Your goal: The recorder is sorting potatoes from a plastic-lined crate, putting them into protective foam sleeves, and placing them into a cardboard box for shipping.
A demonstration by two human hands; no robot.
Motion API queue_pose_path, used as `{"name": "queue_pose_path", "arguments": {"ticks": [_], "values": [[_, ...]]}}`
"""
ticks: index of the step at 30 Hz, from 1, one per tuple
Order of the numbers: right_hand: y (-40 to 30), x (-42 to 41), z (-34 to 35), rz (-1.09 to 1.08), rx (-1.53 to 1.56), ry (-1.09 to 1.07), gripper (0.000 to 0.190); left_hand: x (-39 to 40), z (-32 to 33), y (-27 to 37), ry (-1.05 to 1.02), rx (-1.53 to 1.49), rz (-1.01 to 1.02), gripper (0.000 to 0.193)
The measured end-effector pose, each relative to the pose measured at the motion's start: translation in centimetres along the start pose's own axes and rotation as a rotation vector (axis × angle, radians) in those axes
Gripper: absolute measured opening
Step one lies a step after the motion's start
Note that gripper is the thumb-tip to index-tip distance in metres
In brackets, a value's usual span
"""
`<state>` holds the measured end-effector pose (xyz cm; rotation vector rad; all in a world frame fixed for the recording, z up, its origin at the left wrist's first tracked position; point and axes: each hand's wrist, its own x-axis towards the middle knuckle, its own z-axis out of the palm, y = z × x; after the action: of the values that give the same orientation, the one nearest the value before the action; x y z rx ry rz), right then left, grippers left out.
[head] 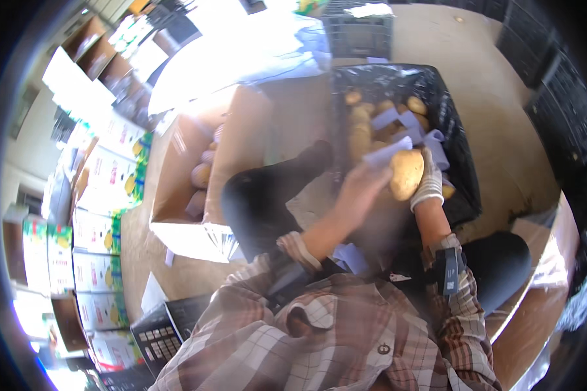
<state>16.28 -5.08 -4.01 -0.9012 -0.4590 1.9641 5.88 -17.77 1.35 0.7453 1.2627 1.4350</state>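
Observation:
My right hand (428, 180), in a pale knit glove, grips a large yellow fruit (407, 175) that looks like a mango. My left hand (364, 188), bare and motion-blurred, is at the fruit's left side; whether it touches is unclear. Beneath both hands is a crate lined with black plastic (462, 171), holding several yellow fruits (359, 122). Lilac wrapping pieces (411, 129) lie among them. One lilac strip (389, 151) is just beyond my left fingers; I cannot tell whether they hold it.
An open cardboard carton (239, 146) at my left holds several wrapped fruits (201, 175). Printed fruit cartons (95, 232) are stacked at far left. Black crates (562, 107) line the right side, with another crate (359, 34) ahead. An open carton (533, 313) is beside my right knee.

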Motion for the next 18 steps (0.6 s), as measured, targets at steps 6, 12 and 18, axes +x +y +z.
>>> {"name": "queue_pose_path", "arguments": {"ticks": [6,12,18], "values": [[3.9,-1.0,1.3,0.028,-0.183,0.071,0.037,-3.0,0.4,0.3,0.237,0.708,0.264,0.054],[6.3,-5.1,4.6,0.464,0.02,-0.253,0.026,-3.6,-7.2,2.5,-0.389,-0.993,-0.153,0.049],[6.4,-4.7,9.1,0.391,0.249,-0.336,0.019,-6.4,-9.7,4.4,0.221,-0.442,-0.034,0.055]]}}
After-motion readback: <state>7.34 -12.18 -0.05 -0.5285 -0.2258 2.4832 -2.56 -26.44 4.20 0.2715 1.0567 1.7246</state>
